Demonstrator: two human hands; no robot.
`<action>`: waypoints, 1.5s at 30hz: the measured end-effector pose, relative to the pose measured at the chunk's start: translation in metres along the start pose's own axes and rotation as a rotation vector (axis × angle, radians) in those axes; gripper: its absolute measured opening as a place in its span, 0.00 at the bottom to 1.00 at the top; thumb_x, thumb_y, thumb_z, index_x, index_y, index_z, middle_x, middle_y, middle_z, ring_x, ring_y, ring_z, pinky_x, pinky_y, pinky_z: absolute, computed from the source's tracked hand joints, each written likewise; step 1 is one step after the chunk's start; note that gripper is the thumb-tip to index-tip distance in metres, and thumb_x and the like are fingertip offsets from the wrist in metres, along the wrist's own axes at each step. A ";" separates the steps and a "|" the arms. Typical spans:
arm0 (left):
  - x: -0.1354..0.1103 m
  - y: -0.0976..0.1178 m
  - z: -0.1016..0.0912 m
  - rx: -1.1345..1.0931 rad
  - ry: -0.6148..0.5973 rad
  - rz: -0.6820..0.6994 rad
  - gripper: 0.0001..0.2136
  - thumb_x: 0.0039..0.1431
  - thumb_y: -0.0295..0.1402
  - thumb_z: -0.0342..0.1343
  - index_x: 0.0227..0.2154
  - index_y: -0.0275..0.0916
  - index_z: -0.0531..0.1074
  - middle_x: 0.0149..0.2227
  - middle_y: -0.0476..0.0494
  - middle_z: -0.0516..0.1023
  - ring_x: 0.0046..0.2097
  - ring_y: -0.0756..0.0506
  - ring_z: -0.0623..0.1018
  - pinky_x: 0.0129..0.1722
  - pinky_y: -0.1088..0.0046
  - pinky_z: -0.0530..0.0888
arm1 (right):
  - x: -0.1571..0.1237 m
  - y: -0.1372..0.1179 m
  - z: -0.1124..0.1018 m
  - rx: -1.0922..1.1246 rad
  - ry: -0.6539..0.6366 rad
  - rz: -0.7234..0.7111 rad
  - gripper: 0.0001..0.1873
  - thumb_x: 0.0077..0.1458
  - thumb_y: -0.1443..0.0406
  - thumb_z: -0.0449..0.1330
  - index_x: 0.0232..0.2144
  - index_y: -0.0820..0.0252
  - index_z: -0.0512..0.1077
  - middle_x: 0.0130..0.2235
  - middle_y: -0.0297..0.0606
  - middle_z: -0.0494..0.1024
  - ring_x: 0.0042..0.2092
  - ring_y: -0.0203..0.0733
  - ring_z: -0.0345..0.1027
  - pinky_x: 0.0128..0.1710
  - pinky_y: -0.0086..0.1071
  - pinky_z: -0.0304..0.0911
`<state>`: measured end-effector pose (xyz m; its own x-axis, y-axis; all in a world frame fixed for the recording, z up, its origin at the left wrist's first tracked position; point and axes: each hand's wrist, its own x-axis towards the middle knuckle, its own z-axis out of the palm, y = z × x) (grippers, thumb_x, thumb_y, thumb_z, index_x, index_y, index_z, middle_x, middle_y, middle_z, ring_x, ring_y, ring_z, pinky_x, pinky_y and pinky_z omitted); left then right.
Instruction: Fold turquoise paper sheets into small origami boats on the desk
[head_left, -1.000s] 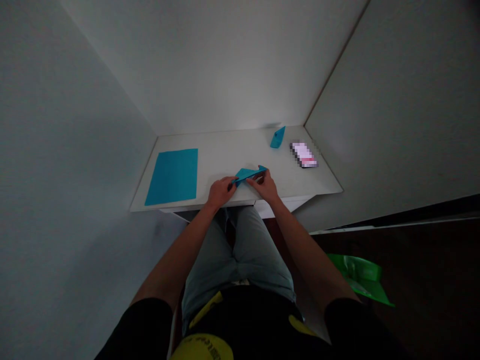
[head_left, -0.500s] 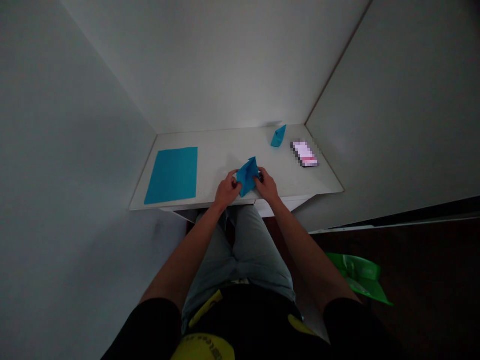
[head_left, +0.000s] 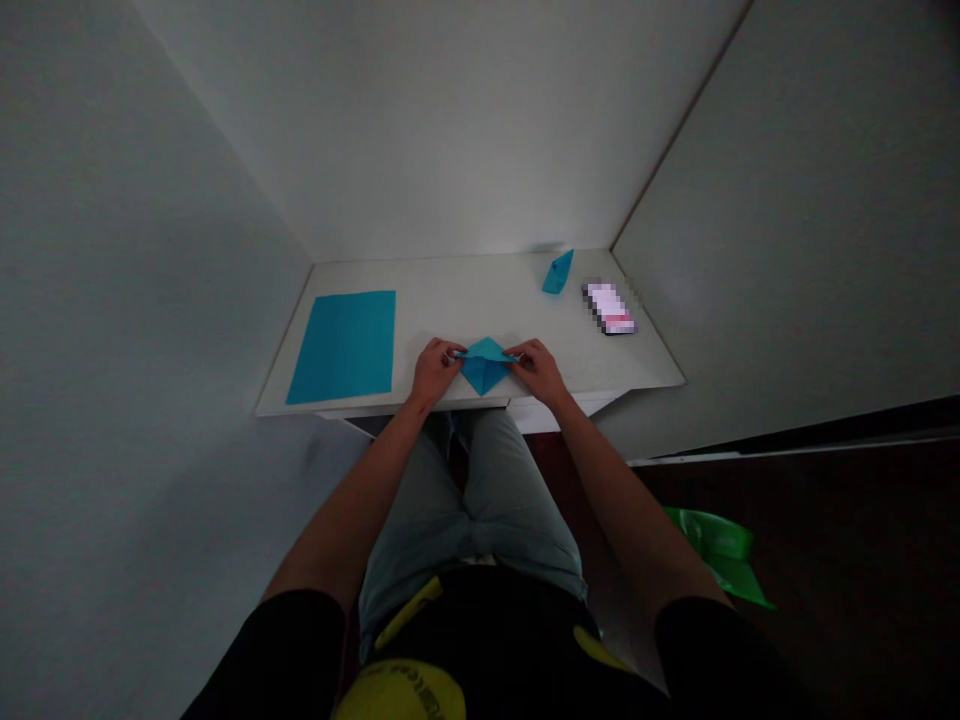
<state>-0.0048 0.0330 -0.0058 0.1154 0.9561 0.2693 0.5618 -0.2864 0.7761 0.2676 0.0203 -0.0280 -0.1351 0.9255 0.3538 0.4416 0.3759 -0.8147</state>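
Observation:
A small blue folded paper, diamond-shaped, lies flat near the front edge of the white table. My left hand pinches its left corner with curled fingers. My right hand pinches its right corner the same way. Both hands rest on the tabletop, one on each side of the paper.
A flat blue sheet lies on the table's left part. A finished blue paper boat stands at the back right, beside a phone. White walls enclose the table on three sides. A green object lies on the dark floor to the right.
The folded paper was a long shape, then was lifted and opened up. It now lies flattened as a diamond, with my hands at its two side corners.

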 end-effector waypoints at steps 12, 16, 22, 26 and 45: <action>-0.019 -0.012 -0.024 0.145 -0.240 0.194 0.10 0.67 0.41 0.67 0.45 0.43 0.86 0.46 0.42 0.82 0.39 0.46 0.80 0.45 0.68 0.78 | -0.013 -0.009 -0.025 -0.272 -0.225 -0.128 0.14 0.69 0.53 0.64 0.46 0.52 0.86 0.50 0.47 0.84 0.53 0.54 0.77 0.59 0.52 0.70; -0.015 -0.008 -0.017 0.148 -0.190 0.108 0.11 0.71 0.43 0.62 0.40 0.41 0.85 0.42 0.43 0.83 0.36 0.46 0.79 0.43 0.67 0.77 | -0.012 -0.014 -0.022 -0.263 -0.174 -0.026 0.16 0.69 0.54 0.62 0.39 0.56 0.84 0.42 0.45 0.83 0.43 0.49 0.77 0.49 0.45 0.73; -0.014 0.007 -0.004 0.264 -0.095 0.012 0.12 0.71 0.39 0.64 0.53 0.43 0.81 0.42 0.43 0.84 0.43 0.41 0.82 0.49 0.63 0.76 | -0.007 -0.017 -0.012 -0.365 -0.105 0.076 0.15 0.64 0.60 0.65 0.51 0.59 0.80 0.42 0.43 0.81 0.39 0.47 0.75 0.46 0.42 0.71; -0.015 0.015 0.001 0.375 -0.122 0.159 0.16 0.73 0.33 0.58 0.59 0.45 0.80 0.57 0.36 0.82 0.59 0.36 0.79 0.59 0.56 0.74 | -0.012 -0.028 -0.005 -0.492 -0.096 -0.041 0.20 0.68 0.64 0.60 0.60 0.56 0.78 0.58 0.51 0.81 0.56 0.57 0.75 0.58 0.52 0.69; -0.047 0.016 -0.010 0.439 -0.413 0.375 0.37 0.66 0.44 0.67 0.75 0.40 0.65 0.78 0.32 0.61 0.79 0.32 0.61 0.79 0.46 0.54 | -0.047 -0.022 -0.022 -0.551 -0.358 -0.261 0.39 0.70 0.47 0.62 0.76 0.54 0.63 0.77 0.49 0.64 0.77 0.57 0.59 0.77 0.58 0.50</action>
<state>-0.0095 -0.0169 -0.0005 0.6180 0.7682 0.1674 0.6919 -0.6325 0.3482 0.2834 -0.0327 -0.0163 -0.5391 0.8024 0.2561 0.7273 0.5968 -0.3389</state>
